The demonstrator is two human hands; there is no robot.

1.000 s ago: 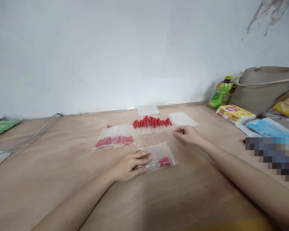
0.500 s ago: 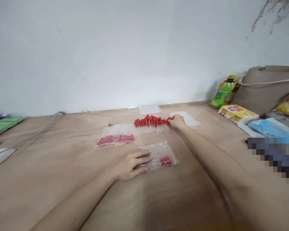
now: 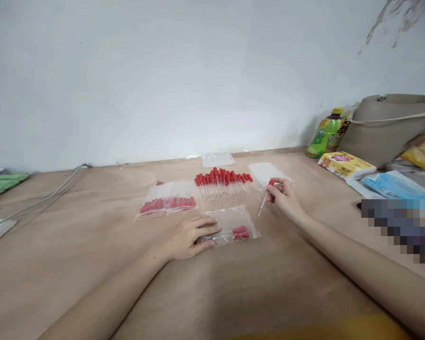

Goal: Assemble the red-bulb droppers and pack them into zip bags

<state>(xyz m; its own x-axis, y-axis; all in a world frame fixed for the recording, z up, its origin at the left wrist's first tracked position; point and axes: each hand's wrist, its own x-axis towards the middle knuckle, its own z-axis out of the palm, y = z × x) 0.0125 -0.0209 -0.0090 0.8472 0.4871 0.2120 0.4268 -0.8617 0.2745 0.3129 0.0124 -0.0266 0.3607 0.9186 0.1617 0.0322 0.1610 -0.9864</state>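
My right hand (image 3: 284, 196) pinches a dropper (image 3: 263, 204) by its red bulb, its clear thin tube slanting down to the left. My left hand (image 3: 194, 236) lies with fingers spread on the left part of a clear zip bag (image 3: 230, 217). Inside that bag are a few red-bulbed droppers (image 3: 240, 232), their bulbs toward the bag's right end. Behind it lies a pile of loose droppers (image 3: 221, 178), bulbs toward the wall and tubes toward me. Left of the pile rest two filled zip bags (image 3: 166, 198) with red bulbs along their near edge.
Flat zip bags (image 3: 264, 172) lie right of the pile, and another flat bag (image 3: 218, 159) lies near the wall. To the right stand a green bottle (image 3: 324, 134), a yellow tissue pack (image 3: 345, 165) and a grey handbag (image 3: 375, 132). A cable (image 3: 56, 191) runs on the left.
My right hand has moved right and toward me from the pile's right end, lifting a dropper away. My left hand remains on the bag; the view has shifted slightly.
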